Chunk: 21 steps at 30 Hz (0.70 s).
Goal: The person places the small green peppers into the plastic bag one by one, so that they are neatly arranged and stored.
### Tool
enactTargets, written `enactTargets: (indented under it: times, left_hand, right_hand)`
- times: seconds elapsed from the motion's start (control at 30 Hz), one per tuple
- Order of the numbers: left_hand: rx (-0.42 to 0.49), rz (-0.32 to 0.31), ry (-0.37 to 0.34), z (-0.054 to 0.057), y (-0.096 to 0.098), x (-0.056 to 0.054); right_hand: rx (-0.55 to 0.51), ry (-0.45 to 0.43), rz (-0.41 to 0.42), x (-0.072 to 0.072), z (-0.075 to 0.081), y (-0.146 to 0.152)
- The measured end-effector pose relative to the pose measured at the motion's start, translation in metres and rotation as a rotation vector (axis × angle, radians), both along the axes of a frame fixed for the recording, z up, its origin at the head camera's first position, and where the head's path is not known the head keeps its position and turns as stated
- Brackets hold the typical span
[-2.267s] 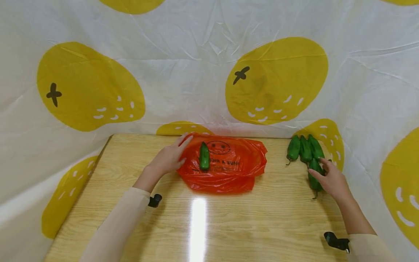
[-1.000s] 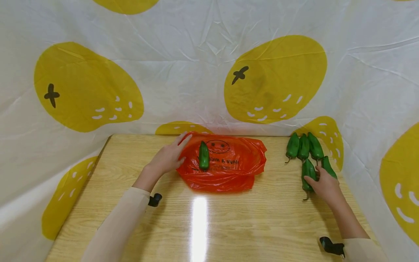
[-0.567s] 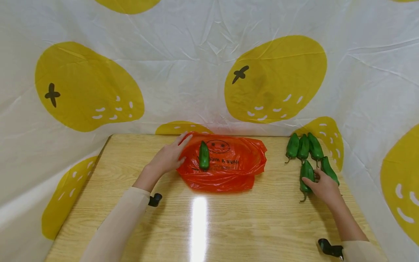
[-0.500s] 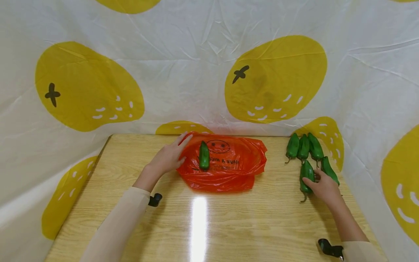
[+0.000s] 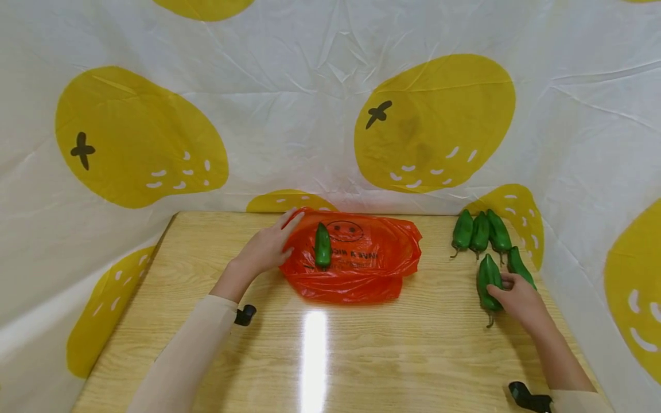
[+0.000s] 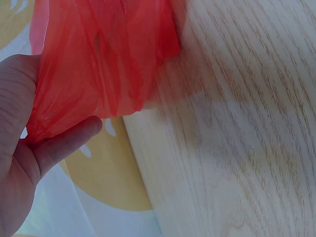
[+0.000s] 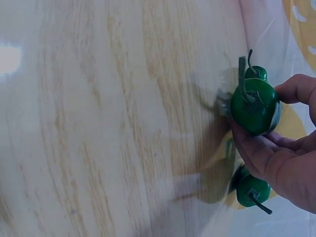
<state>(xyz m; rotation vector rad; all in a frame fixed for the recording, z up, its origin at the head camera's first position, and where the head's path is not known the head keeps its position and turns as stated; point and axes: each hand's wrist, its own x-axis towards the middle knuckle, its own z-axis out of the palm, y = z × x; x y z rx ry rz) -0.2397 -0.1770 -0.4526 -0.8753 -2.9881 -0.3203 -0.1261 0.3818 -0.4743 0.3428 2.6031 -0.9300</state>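
A red plastic bag (image 5: 356,261) lies flat at the back middle of the wooden table (image 5: 330,355), with one green pepper (image 5: 322,245) resting on it. My left hand (image 5: 281,238) pinches the bag's left edge; the left wrist view shows the red plastic (image 6: 98,64) caught between thumb (image 6: 64,143) and palm. At the right, my right hand (image 5: 500,285) grips another green pepper (image 5: 488,280). The right wrist view shows that pepper (image 7: 254,106) stem-end on, between my fingers (image 7: 296,89) and thumb, with its shadow on the wood.
Three more peppers (image 5: 480,232) lie side by side at the back right, and one more (image 5: 518,267) sits just beyond my right hand. A white sheet with yellow fruit prints (image 5: 434,123) walls the table at the back and both sides.
My right hand has curled round the pepper at the right and drawn it slightly toward me, uncovering the pepper behind it. The left hand, bag and pepper on it stay put.
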Motion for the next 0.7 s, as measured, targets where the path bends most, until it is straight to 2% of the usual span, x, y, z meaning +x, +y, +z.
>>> enactTargets:
  times: [0.13,0.33,0.7]
  left_hand:
    - [-0.001,-0.001,0.001,0.000,-0.001,0.000]
    - [-0.001,-0.004,0.007,-0.001,-0.001,-0.002]
    - [0.004,-0.009,0.002,0.001,0.001,-0.003]
  right_hand:
    - [-0.044,0.006,-0.008,0.001,0.004,0.000]
    - [-0.104,0.077,0.001,-0.002,0.009,-0.001]
    - [-0.147,0.178,0.053,-0.016,0.040,-0.020]
